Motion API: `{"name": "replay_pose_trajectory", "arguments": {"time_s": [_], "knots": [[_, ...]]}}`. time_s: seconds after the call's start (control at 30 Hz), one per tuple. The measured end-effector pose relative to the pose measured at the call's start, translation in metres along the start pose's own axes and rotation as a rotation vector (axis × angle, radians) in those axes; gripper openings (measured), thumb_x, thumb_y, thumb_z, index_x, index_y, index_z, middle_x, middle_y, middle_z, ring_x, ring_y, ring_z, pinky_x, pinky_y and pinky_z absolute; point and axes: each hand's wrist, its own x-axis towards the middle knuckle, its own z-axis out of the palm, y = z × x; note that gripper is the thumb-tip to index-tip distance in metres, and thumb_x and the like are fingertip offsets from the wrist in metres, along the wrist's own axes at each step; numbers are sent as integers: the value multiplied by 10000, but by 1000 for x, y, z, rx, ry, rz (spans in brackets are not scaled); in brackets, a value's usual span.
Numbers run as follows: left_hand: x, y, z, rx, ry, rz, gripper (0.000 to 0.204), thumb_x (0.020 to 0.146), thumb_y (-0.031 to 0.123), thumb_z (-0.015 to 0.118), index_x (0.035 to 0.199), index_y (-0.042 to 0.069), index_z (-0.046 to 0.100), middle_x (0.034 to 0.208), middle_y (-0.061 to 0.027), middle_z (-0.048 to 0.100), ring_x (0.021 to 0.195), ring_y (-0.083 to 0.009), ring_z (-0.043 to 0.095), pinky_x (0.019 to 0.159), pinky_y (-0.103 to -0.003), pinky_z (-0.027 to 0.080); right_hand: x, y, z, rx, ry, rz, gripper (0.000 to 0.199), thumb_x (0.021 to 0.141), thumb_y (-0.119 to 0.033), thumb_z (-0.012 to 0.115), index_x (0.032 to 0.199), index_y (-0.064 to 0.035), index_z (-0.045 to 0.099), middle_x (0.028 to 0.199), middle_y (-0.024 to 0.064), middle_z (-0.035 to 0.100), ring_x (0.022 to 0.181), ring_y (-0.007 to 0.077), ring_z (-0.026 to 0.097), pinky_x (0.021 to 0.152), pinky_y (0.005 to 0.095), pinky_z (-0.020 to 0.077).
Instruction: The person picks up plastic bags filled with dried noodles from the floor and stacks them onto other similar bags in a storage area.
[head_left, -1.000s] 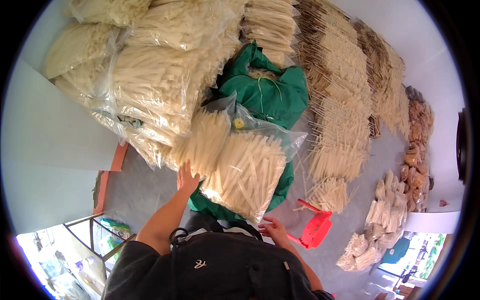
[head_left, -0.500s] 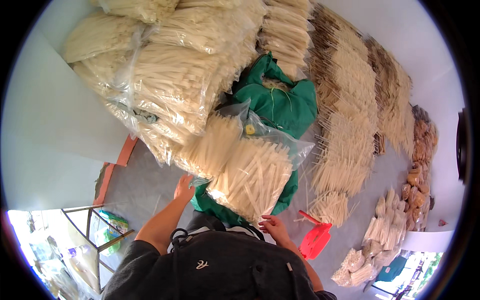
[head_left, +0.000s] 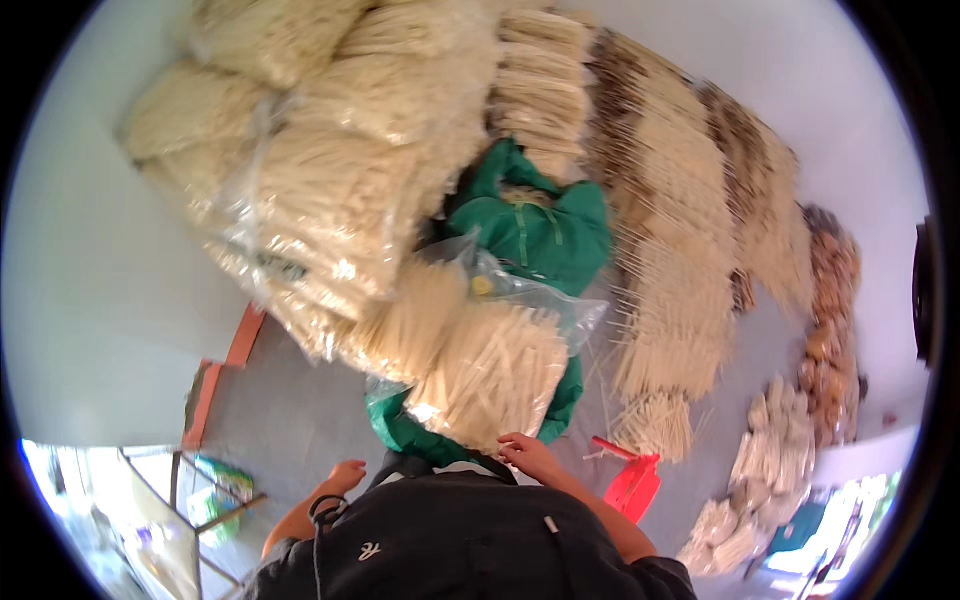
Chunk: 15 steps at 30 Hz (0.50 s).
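L hand [head_left: 346, 475] is held low by black top [head_left: 450, 535], finger spread can't be told; R hand [head_left: 530, 457], fingers bent, is held at near edge of clear bag of pale flat strips [head_left: 492, 375], pinch unclear; bag's laid ahead of R hand, ahead & right of L; beyond, green cloth sack [head_left: 545, 240] is seen

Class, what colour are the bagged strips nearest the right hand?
The bagged strips are pale cream, best seen in the head view.
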Motion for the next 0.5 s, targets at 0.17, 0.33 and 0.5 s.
{"name": "replay_pose_trajectory", "arguments": {"time_s": [0.17, 0.33, 0.5], "knots": [[27, 14, -6, -165, -101, 132, 441, 770, 232, 568, 1181, 72, 571, 961, -121, 659, 884, -201, 630, 820, -305, 481, -2, 7, -4, -185, 160, -114, 338, 806, -265, 557, 1098, -99, 590, 878, 111, 664, 819, 232, 637, 735, 339, 494], [74, 74, -44, -87, -207, 242, 418, 796, 189, 579, 1176, 18, 557, 879, -93, 643, 788, -156, 604, 717, -275, 475, -34, 38, 9, -47, 240, 46, 318, 795, -266, 547, 1073, -122, 601, 894, 115, 655, 821, 272, 625, 733, 370, 484], [88, 161, -64, 21, -249, 380, 375, 804, 156, 591, 1147, 6, 567, 757, -50, 608, 645, -107, 557, 571, -246, 450, -80, 94, 50, 49, 253, 178, 321, 785, -292, 564, 1055, -128, 618, 925, 110, 653, 843, 259, 625, 749, 361, 482]]}}
